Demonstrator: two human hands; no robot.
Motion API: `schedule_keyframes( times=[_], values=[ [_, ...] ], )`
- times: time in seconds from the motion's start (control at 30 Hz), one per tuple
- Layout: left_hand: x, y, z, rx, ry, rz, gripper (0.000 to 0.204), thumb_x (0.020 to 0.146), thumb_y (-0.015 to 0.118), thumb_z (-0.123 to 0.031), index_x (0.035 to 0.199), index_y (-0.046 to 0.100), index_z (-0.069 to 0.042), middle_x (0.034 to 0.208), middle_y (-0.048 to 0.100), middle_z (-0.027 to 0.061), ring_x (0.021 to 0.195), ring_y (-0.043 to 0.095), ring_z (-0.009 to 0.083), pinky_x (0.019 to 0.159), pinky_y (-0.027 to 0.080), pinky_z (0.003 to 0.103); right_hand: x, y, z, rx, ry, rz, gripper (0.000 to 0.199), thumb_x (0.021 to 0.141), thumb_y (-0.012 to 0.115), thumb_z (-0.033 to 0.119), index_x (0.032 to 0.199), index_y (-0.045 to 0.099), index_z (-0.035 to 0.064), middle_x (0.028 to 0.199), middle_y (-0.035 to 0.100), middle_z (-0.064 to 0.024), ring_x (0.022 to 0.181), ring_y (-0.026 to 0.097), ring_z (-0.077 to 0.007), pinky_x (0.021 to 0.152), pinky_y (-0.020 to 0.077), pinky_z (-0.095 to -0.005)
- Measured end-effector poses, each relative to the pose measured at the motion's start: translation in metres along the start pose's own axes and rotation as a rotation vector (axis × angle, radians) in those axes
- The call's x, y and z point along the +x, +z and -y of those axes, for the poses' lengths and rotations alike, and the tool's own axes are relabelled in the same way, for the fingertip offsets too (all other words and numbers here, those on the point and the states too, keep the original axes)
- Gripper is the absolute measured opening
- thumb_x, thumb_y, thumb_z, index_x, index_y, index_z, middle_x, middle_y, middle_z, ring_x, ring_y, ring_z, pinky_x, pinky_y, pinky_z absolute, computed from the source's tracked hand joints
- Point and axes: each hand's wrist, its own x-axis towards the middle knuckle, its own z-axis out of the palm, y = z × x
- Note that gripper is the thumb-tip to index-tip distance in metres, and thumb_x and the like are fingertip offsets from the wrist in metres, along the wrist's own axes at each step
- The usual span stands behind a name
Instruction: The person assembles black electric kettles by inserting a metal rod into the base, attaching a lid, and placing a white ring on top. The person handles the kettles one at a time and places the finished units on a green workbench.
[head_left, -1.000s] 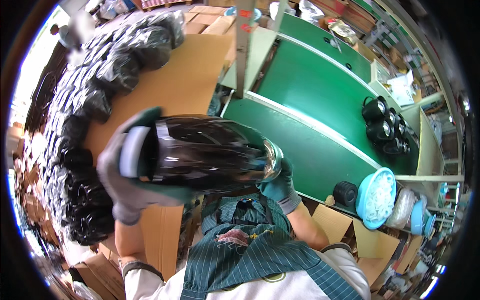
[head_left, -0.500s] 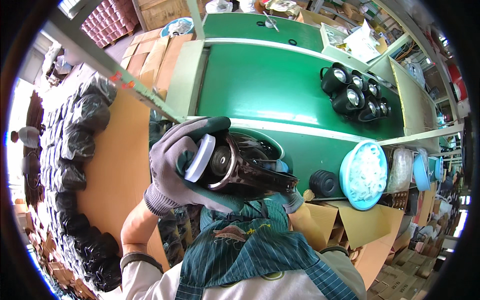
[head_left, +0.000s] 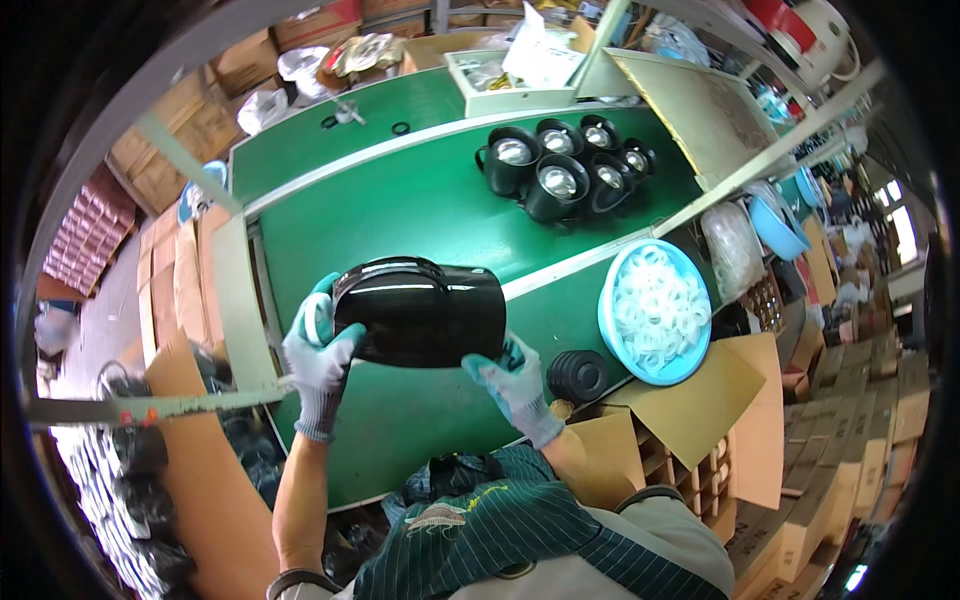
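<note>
A glossy black plastic jug body [head_left: 420,312] is gripped sideways over the green desk [head_left: 400,210], left hand [head_left: 318,350] and right hand [head_left: 515,385] fingers clamped on opposite ends for steadiness.

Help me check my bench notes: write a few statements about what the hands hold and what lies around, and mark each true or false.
1. Both gloved hands, left hand and right hand, hold the glossy black jug-shaped shell. True.
2. The round light-blue basin holds black discs. False: white rings.
3. A group of black pots with shiny insides stands on the green worktable. True.
4. The shell rests on the table. False: it is held above it.
</note>
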Motion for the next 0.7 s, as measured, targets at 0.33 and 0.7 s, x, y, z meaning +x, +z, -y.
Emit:
schedule_keyframes(
  times=[0.33,0.7],
  values=[
    [-0.049,-0.042,0.191,0.064,-0.397,-0.040,0.025,0.102,0.065,-0.020,0.112,0.072,0.002,0.094,0.071,0.0044,0.083,0.064,0.0103,0.075,0.053,0.029,0.237,-0.066,-0.042,-1.467,-0.573,-0.271,0.042,0.077,0.084,0.029,0.114,0.073,0.0117,0.152,0.046,-0.0179,0.133,0.049,-0.0332,0.093,0.0554,-0.0418],
    [-0.165,-0.034,0.165,-0.158,-0.793,-0.016,0.012,0.100,0.060,0.002,0.105,0.068,0.010,0.111,0.072,0.0161,0.100,0.071,0.0228,0.099,0.057,0.038,0.199,-0.039,-0.049,-1.683,-0.354,-0.250,0.069,0.084,0.072,0.050,0.141,0.055,0.0152,0.153,0.043,-0.0189,0.143,0.038,-0.0366,0.115,0.0319,-0.0537]
  ],
)
